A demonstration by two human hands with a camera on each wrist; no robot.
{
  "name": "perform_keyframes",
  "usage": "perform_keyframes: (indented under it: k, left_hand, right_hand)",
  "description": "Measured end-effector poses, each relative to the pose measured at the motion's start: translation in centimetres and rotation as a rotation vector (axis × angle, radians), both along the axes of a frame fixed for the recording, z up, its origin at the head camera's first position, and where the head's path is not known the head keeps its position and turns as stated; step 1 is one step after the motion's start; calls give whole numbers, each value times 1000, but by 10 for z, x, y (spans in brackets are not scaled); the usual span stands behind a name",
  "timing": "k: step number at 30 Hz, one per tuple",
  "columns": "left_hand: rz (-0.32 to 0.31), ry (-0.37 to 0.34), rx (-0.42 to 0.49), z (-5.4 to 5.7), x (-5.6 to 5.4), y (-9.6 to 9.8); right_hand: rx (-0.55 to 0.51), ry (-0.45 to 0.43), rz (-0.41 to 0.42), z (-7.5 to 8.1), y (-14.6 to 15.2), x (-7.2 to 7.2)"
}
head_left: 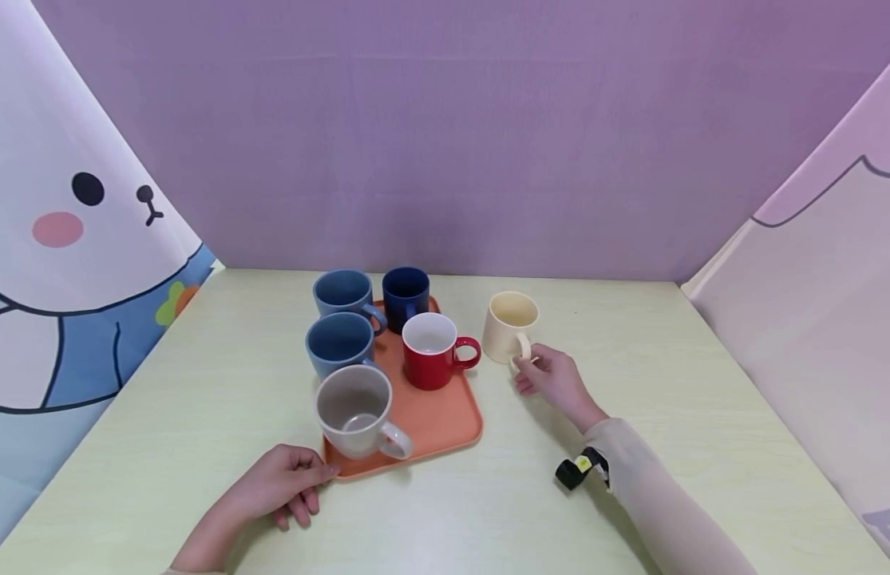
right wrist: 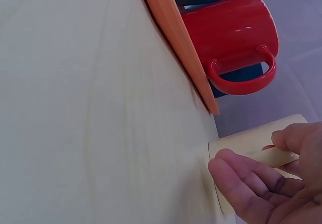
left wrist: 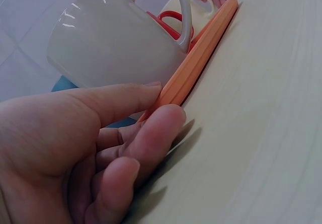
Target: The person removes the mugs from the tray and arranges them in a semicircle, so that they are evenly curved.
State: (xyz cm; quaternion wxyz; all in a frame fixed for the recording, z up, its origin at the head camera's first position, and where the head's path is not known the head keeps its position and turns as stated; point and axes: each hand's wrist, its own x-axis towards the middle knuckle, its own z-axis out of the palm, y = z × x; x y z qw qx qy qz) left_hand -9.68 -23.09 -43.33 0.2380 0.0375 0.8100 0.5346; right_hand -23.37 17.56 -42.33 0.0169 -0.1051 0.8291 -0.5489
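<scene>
Some fingers of the right hand [head_left: 555,385] pinch the cream mug [head_left: 502,335] by its handle, right of the orange tray [head_left: 445,409]; the left hand [head_left: 282,483] pinches the tray's near-left corner. There, a grey mug [head_left: 353,439] partly hides a blue mug [head_left: 338,339]. Pale wood-grain table [head_left: 703,383], purple backdrop [head_left: 488,144] — at left, a cartoon cloth [head_left: 28,184], cut off.

"What is worn on the right arm, from your station?"

"On my head feed I get a long, pale beige right sleeve [head_left: 663,499], plain cloth, running down to the wrist."

"And the dark bit by the cuff?"

"A small, stubby black device [head_left: 572,474] on a black band [head_left: 599,460]. I see a bright yellow patch [head_left: 583,463] on it; any lettering is too small for me to read."

"The left?"

"I catch just a strip of pale left sleeve [head_left: 193,572] at the bottom edge. The left hand [head_left: 290,483] and right hand [head_left: 557,385] are bare."
</scene>
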Motion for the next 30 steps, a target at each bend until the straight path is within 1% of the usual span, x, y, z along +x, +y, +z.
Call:
perform_keyframes:
  k: [10, 18, 24, 27, 30]
  left_hand:
    - [-6, 10, -8, 0, 0, -1]
    - [-6, 11, -10, -1, 0, -1]
    - [-10, 14, -4, -2, 0, -1]
    - [-9, 16, -2, -2, -1, -1]
    - [-9, 18, 0, -2, -1, -1]
  right_hand:
    - [21, -59, 41, 6, 4, -4]
    - [74, -58, 46, 6, 6, -6]
    - [87, -68, 59, 5, 8, -9]
    - [105, -51, 64, 7, 9, -7]
    - [139, 0, 56, 11, 10, -4]
